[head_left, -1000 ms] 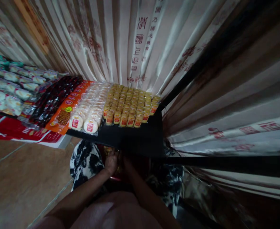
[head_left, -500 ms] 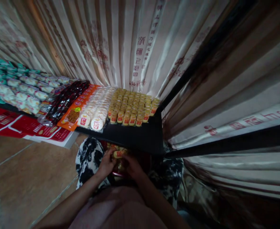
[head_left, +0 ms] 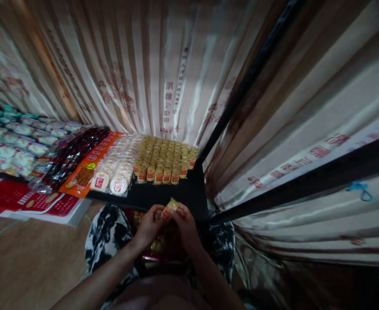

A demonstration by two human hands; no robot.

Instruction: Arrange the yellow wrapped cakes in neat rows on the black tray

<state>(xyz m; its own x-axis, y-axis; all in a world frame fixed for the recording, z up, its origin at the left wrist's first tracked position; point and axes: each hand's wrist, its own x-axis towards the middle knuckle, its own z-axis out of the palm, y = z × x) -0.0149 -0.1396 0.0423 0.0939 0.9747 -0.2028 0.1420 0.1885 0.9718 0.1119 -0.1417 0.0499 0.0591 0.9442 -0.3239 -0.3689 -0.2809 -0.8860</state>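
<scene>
Between my two hands is a small wrapped snack (head_left: 171, 208) in clear packaging with a red label. My left hand (head_left: 151, 221) pinches its left side, and my right hand (head_left: 185, 218) grips its right side, just in front of the black bench (head_left: 183, 200). Rows of similar yellow wrapped snacks (head_left: 163, 160) stand on the bench beyond my hands. Below my hands, between my knees, sits a red container (head_left: 165, 258) with more golden wrapped pieces inside, partly hidden by my hands.
Left along the bench lie round white wrapped crackers (head_left: 115, 168), an orange snack bag (head_left: 84, 172), dark wrapped pieces (head_left: 71, 159) and white packets (head_left: 21, 142). Red bags (head_left: 41, 200) lie below them. A printed curtain (head_left: 137, 69) hangs behind; a dark bar (head_left: 305, 181) runs along the right.
Both hands have risen from over the container toward the bench edge, bringing the wrapped snack up with them. The view has shifted, so the bench appears lower and further left.
</scene>
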